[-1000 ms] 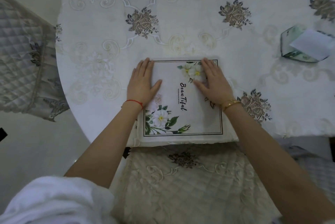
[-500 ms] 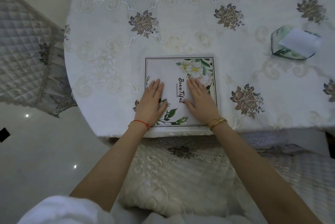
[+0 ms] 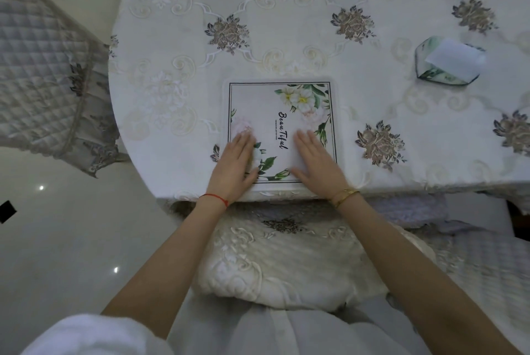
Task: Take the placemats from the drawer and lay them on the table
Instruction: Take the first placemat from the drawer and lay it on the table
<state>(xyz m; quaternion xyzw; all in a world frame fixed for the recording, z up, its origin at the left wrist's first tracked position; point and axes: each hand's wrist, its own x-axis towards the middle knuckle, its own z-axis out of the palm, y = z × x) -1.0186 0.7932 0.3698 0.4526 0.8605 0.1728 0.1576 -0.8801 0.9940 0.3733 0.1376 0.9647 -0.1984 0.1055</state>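
hands slid nearer, left hand (image 3: 233,165), right hand (image 3: 315,166) flat on placemat (image 3: 279,113), lettering running sideways

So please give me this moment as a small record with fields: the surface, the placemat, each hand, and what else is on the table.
surface: round table with a pale embroidered tablecloth
placemat: one placemat, floral print with a dark border line, lying flat near the table's front edge
left hand: left hand open, palm down on the lower left part of the placemat
right hand: right hand open, palm down on the lower right part
other item: tissue box to the right, apart from the placemat
seat: cushioned chair pushed under the edge
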